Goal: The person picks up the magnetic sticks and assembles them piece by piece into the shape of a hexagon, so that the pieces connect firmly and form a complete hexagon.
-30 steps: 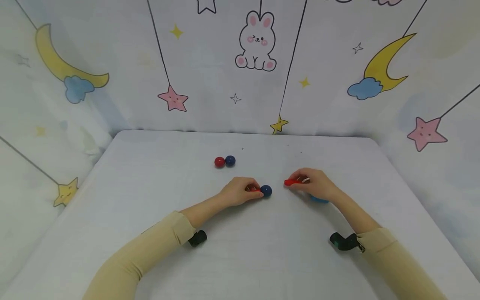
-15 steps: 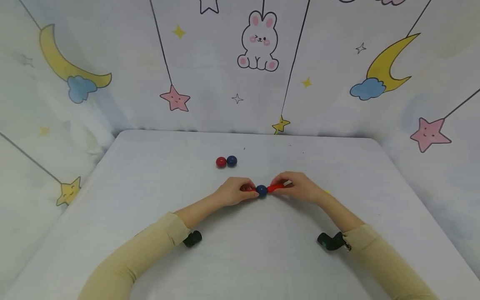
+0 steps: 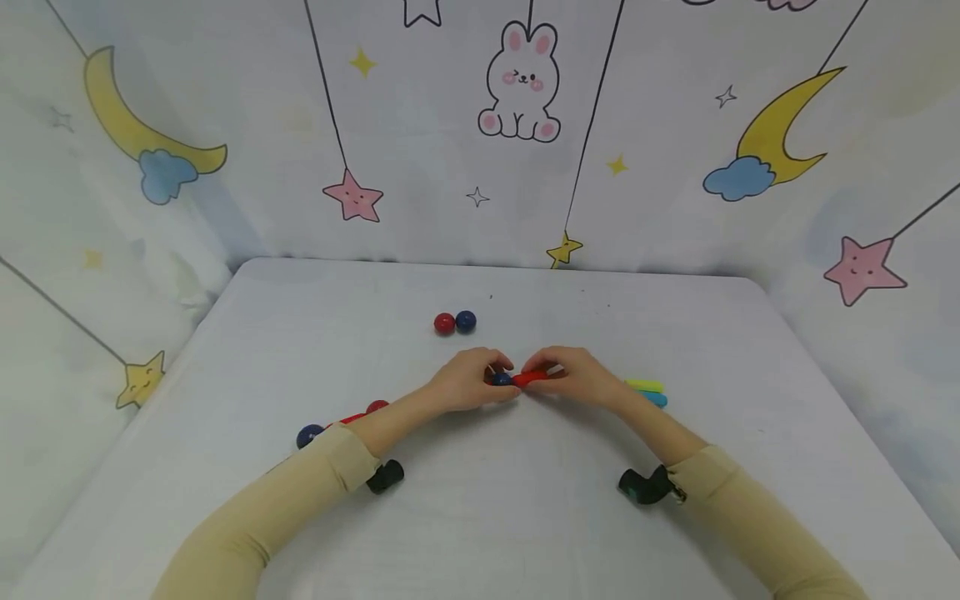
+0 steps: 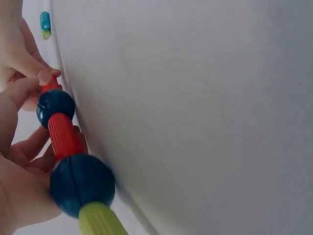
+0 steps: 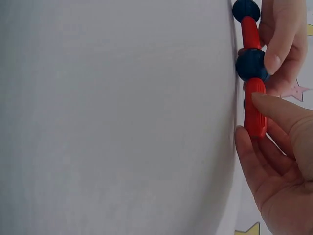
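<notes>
My left hand (image 3: 468,381) holds a toy chain at a dark blue ball (image 4: 56,106), its thumb against the ball. From that ball a red rod (image 4: 64,134) runs to a second dark blue ball (image 4: 82,185), which joins a yellow-green rod (image 4: 101,220). Facing it, my right hand (image 3: 576,374) pinches another ribbed red rod (image 5: 255,110) between thumb and fingers, its end against the held ball. Beside the left forearm a dark blue ball (image 3: 310,436), a red rod (image 3: 348,417) and a red ball (image 3: 377,406) show, partly covered by the sleeve.
Farther back on the white table (image 3: 337,308) a red ball (image 3: 445,324) and a dark blue ball (image 3: 466,321) sit side by side. A yellow-green rod (image 3: 645,386) and a light blue rod (image 3: 655,400) lie by the right forearm. A patterned curtain (image 3: 420,108) stands behind.
My right hand has moved left, bringing its red rod up to the blue ball. Both then shifted slightly left. Pieces beside my left forearm and the rods by my right now show.
</notes>
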Tool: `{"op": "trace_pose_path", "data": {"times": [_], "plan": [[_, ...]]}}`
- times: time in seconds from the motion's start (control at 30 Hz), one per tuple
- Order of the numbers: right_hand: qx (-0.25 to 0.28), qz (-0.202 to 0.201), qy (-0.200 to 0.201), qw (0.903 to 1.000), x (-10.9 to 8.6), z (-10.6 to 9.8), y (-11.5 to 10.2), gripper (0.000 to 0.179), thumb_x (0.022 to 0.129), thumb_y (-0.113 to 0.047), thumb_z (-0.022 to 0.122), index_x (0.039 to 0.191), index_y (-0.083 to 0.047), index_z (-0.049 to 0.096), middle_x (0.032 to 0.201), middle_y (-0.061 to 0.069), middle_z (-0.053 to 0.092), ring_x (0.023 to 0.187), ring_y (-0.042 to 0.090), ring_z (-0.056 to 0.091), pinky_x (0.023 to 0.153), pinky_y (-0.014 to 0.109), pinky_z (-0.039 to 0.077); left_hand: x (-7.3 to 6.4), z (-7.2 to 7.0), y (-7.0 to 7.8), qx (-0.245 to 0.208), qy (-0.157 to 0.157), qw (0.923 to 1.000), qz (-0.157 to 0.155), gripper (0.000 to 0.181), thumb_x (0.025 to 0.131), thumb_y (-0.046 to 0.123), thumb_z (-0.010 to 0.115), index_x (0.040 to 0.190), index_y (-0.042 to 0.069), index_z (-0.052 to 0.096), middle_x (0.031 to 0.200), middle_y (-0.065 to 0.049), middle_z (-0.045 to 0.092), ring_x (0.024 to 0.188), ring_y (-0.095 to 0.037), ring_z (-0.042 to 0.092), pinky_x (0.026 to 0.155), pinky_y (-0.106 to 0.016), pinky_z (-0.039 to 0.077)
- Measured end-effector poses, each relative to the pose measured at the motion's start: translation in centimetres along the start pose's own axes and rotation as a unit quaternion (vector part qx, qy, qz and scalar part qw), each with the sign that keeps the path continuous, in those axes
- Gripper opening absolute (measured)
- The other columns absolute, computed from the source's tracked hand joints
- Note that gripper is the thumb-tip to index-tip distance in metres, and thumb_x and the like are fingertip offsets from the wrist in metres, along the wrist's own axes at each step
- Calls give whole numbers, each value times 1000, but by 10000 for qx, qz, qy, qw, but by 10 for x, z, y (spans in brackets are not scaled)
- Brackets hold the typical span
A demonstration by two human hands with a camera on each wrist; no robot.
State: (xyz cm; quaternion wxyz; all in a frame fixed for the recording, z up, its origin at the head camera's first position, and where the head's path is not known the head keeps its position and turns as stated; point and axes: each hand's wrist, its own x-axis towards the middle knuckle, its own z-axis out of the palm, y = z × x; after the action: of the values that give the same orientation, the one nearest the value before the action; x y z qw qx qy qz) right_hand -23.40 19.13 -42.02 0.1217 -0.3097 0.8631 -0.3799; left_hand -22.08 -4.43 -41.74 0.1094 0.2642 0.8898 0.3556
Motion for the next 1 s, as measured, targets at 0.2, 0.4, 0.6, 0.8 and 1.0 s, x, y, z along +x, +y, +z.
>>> {"op": "trace_pose_path", "data": {"times": [0.2, 0.4, 0.6, 0.8, 1.0], "plan": [[-67, -3, -48, 10000, 6, 6, -3, 22, 89, -14, 73, 109, -11, 68, 104, -1, 66, 99, 17, 61, 90, 34, 51, 0, 2, -1, 234, 200, 9995, 8, 24, 88, 30, 72, 104, 12, 70, 97, 3, 68, 87, -12, 57, 80, -28, 47], [7, 302, -122, 9995, 15, 3, -2, 23, 91, -25, 70, 111, -14, 68, 102, -3, 67, 97, 16, 61, 87, 36, 51, -4, 2, -2, 148, 285, 9995, 12, 19, 89, 27, 72, 99, 11, 71, 90, 4, 68, 82, -11, 58, 77, -28, 48], [254, 944, 403, 9944, 46, 1, -2, 27, 95, -27, 64, 118, -13, 66, 112, 2, 66, 103, 21, 62, 86, 38, 50, -6, -1, -3, 131, 303, 9995, 1, 18, 89, 27, 72, 98, 11, 71, 87, 5, 66, 79, -11, 55, 74, -27, 46], [478, 1113, 504, 9914, 87, 5, -3, 40, 92, -24, 68, 129, -11, 58, 124, 8, 61, 111, 25, 58, 88, 38, 51, -7, -1, -6, 0, 295, 9994, 172, 15, 89, 24, 72, 96, 11, 72, 84, 6, 66, 78, -11, 55, 73, -26, 46], [156, 1009, 358, 9941, 117, 13, -8, 54, 88, -24, 73, 136, -12, 52, 128, 9, 57, 112, 24, 56, 94, 38, 47, -6, 0, -10, -43, 314, 9993, 213, 14, 88, 24, 73, 94, 11, 72, 82, 6, 66, 78, -11, 55, 71, -24, 45]]}}
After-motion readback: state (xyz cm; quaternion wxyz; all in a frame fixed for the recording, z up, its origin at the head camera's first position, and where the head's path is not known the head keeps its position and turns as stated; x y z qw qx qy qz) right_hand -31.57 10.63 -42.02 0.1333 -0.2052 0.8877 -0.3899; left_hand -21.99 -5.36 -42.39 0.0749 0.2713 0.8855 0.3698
